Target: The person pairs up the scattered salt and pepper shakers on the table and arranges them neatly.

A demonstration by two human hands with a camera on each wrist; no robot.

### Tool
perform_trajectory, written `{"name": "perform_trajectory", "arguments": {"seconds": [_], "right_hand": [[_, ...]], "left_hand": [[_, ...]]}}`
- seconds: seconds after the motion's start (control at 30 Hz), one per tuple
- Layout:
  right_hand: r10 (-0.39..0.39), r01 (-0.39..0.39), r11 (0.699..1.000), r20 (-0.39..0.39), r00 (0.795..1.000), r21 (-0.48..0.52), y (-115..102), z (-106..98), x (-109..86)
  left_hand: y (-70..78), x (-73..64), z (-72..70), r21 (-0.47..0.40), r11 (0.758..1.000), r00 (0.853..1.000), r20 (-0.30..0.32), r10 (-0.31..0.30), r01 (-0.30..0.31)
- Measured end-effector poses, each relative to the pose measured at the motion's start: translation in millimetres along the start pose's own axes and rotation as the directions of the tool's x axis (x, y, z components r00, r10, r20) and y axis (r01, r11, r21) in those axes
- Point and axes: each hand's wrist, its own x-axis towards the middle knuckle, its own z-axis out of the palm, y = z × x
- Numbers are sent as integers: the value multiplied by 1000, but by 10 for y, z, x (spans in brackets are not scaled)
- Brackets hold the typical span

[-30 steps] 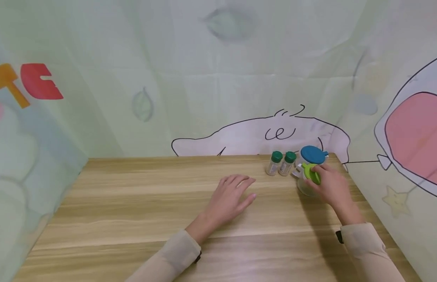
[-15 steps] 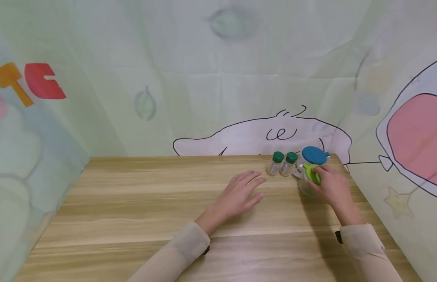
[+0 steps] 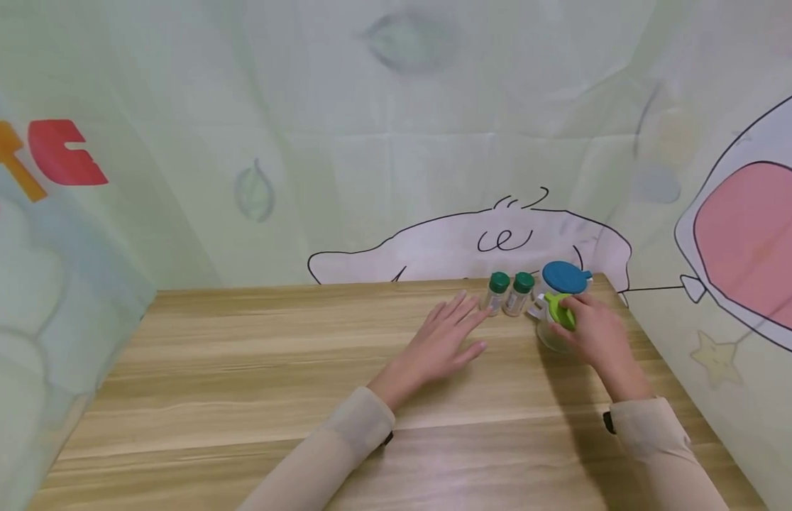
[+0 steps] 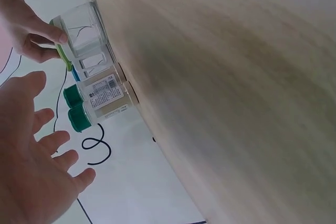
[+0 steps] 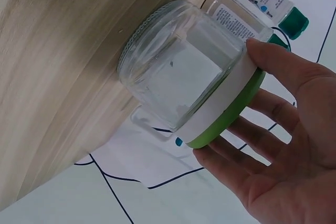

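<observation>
My right hand (image 3: 597, 337) grips the white-and-green lid (image 5: 226, 111) of a clear glass jar (image 5: 181, 69), thumb on one side and fingers on the other. The jar appears to stand upright on the table. Behind it is a second jar with a blue lid (image 3: 565, 277), partly hidden. To its left, side by side, stand two small clear seasoning bottles, the left bottle (image 3: 496, 292) and the right bottle (image 3: 519, 294), both with green caps. My left hand (image 3: 437, 348) hovers just in front of them, fingers spread and holding nothing; in the left wrist view a gap separates it from the green caps.
The wooden table (image 3: 243, 369) ends at the back against a printed cloth backdrop (image 3: 326, 142). Both jars and both bottles are clustered in its far right corner, near the right edge. A white handle or clip (image 3: 538, 306) sticks out left of the gripped lid.
My left hand has moved right and slightly away from me, up to the green-capped bottles, its fingers spreading. My right hand stays on the jar lid. The head view has shifted slightly.
</observation>
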Motion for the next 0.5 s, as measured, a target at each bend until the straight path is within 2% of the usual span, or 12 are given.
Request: {"name": "perform_trajectory", "arguments": {"seconds": [0.37,0.5], "right_hand": [[13,-14,1000,13,1000,10,-15,-11,15],[19,-20,1000,14,1000,15,-23,-5,25]], "left_hand": [[29,226,47,99,994,999,14,45,-46],[59,291,42,94,995,999,28,42,-45]]}}
